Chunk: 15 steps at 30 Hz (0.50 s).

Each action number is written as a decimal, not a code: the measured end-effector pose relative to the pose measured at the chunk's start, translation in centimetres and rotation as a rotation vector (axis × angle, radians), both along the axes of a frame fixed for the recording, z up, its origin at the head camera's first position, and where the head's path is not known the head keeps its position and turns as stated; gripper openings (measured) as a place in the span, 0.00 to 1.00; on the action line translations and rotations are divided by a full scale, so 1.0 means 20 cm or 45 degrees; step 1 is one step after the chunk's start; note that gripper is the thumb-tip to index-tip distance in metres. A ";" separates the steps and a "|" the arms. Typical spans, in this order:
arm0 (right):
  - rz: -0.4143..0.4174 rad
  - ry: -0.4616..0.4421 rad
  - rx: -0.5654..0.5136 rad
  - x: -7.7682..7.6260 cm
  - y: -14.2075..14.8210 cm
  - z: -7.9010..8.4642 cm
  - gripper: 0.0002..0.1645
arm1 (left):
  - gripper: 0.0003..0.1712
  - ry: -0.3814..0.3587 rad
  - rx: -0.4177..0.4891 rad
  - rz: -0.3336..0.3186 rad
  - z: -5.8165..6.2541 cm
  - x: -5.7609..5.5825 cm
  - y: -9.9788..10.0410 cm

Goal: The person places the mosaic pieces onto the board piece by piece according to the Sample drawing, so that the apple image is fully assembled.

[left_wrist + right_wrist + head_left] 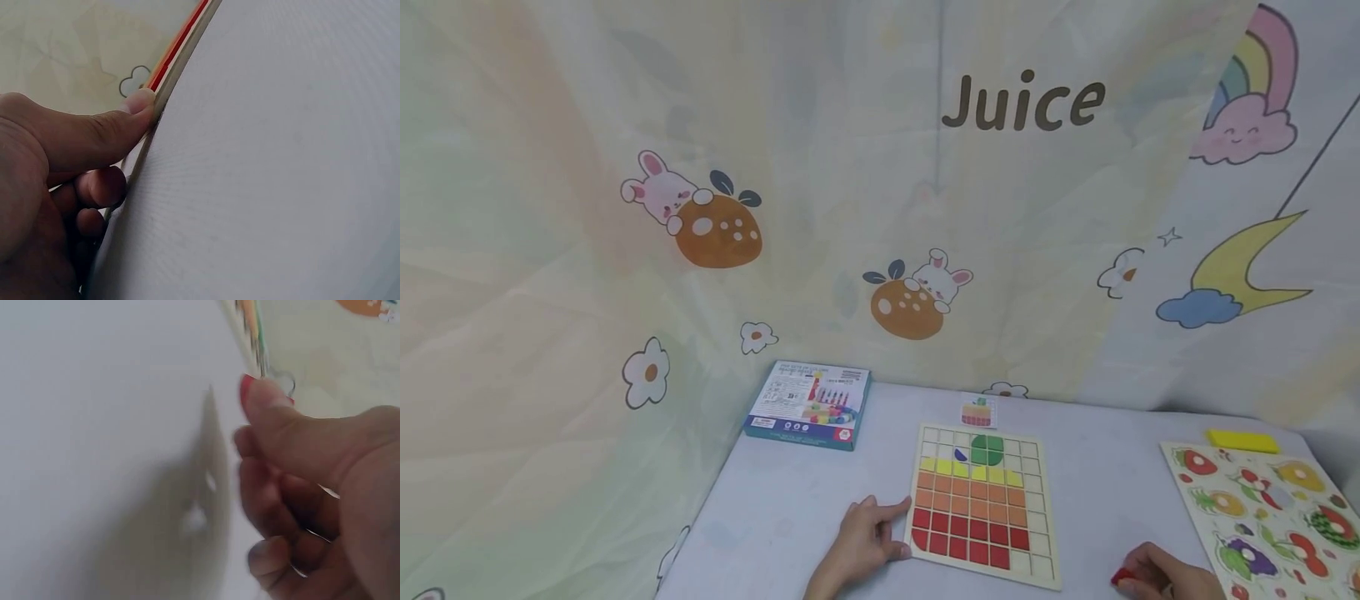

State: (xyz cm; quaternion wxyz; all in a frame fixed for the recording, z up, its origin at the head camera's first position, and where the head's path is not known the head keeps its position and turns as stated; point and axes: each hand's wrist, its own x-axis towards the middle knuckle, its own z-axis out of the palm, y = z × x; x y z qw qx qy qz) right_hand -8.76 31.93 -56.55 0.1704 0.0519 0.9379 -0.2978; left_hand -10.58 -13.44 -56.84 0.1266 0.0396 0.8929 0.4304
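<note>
A pale square grid board (1042,517) lies on the table, bearing rows of red, orange and yellow tiles, with green pieces forming a round shape and a small blue piece near the top. My left hand (868,537) touches the board's left edge, index finger stretched out and thumb near the lower corner; in the left wrist view the thumb (103,134) rests against the edge. To the right of the board, my right hand (1165,571) pinches a small red tile (1122,576) between thumb and fingers. Most of that tile (246,390) is hidden by the thumb in the right wrist view.
A small picture card (979,411) lies just behind the board. The flat printed box (808,404) is at the back left. At the right are a fruit picture board (1213,483) and a yellow block (1243,441). A printed curtain (820,125) hangs behind the table.
</note>
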 end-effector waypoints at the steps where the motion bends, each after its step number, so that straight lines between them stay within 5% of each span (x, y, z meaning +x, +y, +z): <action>1: -0.003 0.024 -0.026 0.00 -0.04 0.02 0.17 | 0.38 -0.002 0.002 0.003 0.00 0.00 0.00; 5: -0.011 0.115 -0.152 -0.01 -0.21 0.06 0.16 | 0.38 -0.008 0.003 0.011 0.01 0.00 0.00; 11: 0.190 0.150 -0.394 -0.02 -0.40 0.07 0.17 | 0.38 -0.029 0.002 0.020 0.00 -0.01 0.01; 15: 0.263 0.212 -0.438 -0.03 -0.47 0.06 0.13 | 0.38 -0.035 0.007 0.020 0.00 0.00 0.01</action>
